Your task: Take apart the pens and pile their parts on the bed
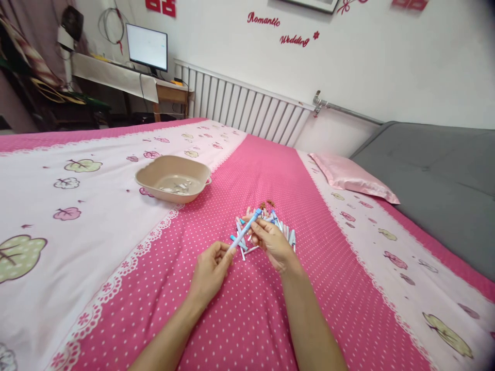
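A light blue pen (243, 233) with a darker blue end slants up and to the right between my hands. My left hand (212, 268) is closed on its lower end. Near the upper, darker end, the fingers of my right hand (273, 241) pinch it. Just beyond and partly behind my hands lies a loose pile of pens and pen parts (286, 232) in white, pink, blue and teal. My right hand hides some of the pile. Small brown bits (269, 203) lie at its far edge.
A beige plastic basin (174, 193) with small white and grey pieces inside stands to the left on the bed (154, 309). A pink pillow (353, 180) lies at the right against a grey headboard (433, 175). Behind are a radiator (240, 100) and a desk with a monitor (147, 46).
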Available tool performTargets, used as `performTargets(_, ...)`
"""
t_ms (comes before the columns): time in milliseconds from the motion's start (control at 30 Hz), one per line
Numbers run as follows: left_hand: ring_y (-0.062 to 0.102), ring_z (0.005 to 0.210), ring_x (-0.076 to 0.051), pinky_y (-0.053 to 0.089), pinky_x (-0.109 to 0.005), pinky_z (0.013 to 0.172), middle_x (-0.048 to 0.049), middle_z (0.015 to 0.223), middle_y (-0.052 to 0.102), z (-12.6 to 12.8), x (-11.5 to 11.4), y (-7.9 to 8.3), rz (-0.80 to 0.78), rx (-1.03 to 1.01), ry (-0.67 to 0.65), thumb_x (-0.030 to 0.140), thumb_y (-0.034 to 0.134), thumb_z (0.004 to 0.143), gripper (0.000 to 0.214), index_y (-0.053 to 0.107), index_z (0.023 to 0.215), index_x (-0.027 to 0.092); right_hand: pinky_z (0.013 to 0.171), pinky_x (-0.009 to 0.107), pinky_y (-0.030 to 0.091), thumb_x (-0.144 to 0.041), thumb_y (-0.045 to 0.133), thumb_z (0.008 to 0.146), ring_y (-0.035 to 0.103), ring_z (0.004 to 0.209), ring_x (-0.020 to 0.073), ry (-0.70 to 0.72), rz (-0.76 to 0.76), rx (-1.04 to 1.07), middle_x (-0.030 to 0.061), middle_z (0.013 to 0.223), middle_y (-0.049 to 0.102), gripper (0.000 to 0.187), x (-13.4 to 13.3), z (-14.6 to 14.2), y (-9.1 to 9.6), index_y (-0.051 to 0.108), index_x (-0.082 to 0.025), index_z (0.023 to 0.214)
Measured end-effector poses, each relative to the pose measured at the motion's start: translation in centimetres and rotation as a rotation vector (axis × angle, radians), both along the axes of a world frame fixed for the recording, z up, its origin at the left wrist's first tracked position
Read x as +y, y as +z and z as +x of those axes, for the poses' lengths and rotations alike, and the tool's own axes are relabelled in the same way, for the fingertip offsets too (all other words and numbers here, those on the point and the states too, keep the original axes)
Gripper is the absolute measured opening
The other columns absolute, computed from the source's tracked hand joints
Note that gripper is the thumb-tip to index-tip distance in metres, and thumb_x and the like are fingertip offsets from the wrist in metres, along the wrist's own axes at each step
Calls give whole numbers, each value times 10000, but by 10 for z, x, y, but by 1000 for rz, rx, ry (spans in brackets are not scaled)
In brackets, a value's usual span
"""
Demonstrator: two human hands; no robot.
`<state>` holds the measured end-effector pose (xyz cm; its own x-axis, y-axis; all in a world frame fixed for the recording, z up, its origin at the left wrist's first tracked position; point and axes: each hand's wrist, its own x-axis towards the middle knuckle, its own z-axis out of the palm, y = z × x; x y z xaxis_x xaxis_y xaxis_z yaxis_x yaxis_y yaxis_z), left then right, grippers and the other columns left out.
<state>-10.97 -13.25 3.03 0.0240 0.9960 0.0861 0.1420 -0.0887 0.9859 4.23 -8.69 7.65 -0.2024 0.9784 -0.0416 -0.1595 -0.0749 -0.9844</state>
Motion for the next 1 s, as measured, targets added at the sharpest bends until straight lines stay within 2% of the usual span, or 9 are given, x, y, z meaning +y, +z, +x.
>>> performTargets(100, 414, 459, -86, 295, -195, 441, 40, 538, 468, 0, -1, -1, 31, 58, 11, 456, 500, 769, 311, 551, 730, 152, 442, 189, 247, -419, 701, 607, 327, 444, 34, -111, 30, -25, -67, 530, 419, 304, 2, 0, -2, 576, -145, 648)
performTargets(167, 401, 462, -87, 287, -197, 443, 39, 534, 467, 0, -2, 0, 48, 95, 25, 451, 502, 768, 308, 564, 735, 151, 420, 198, 223, -438, 697, 604, 311, 415, 38, -150, 48, -70, -78, 485, 390, 332, 2, -2, -3, 530, -152, 603)
performTargets(300, 393, 474, -91, 285, -203, 460, 35, 541, 487, 0, -3, 2, 93, 189, 78, 447, 504, 767, 300, 583, 751, 158, 422, 206, 269, -465, 688, 597, 390, 412, 60, -118, 45, -166, -61, 497, 470, 355, -1, -7, -5, 551, -145, 668)
performTargets(467, 394, 485, -92, 291, -201, 475, 40, 540, 485, 0, -5, 3, 123, 248, 126, 440, 511, 766, 284, 582, 737, 167, 449, 217, 315, -473, 693, 580, 444, 443, 81, -163, 20, -203, -17, 493, 530, 373, -2, -13, -10, 571, -122, 609)
performTargets(600, 369, 468, -84, 273, -193, 456, 48, 521, 462, 0, -5, 0, 110, 199, 139, 430, 510, 769, 281, 596, 751, 163, 465, 219, 325, -454, 712, 561, 450, 454, 81, -210, 42, -171, -18, 493, 534, 353, -2, -15, -13, 594, -124, 599)
performTargets(767, 394, 458, -76, 287, -184, 443, 34, 561, 509, 0, -6, -1, 106, 97, 63, 415, 494, 786, 282, 607, 802, 157, 482, 228, 360, -441, 730, 523, 472, 461, 91, -197, 35, -163, -13, 508, 557, 349, -2, -15, -10, 619, -123, 613)
performTargets(1000, 420, 370, -71, 319, -179, 400, 61, 461, 446, 1, -6, 2, -40, -53, -55, 449, 479, 783, 317, 590, 794, 152, 452, 215, 337, -438, 724, 533, 449, 434, 80, -157, 32, -177, -27, 470, 539, 340, -4, -13, -3, 619, -123, 607)
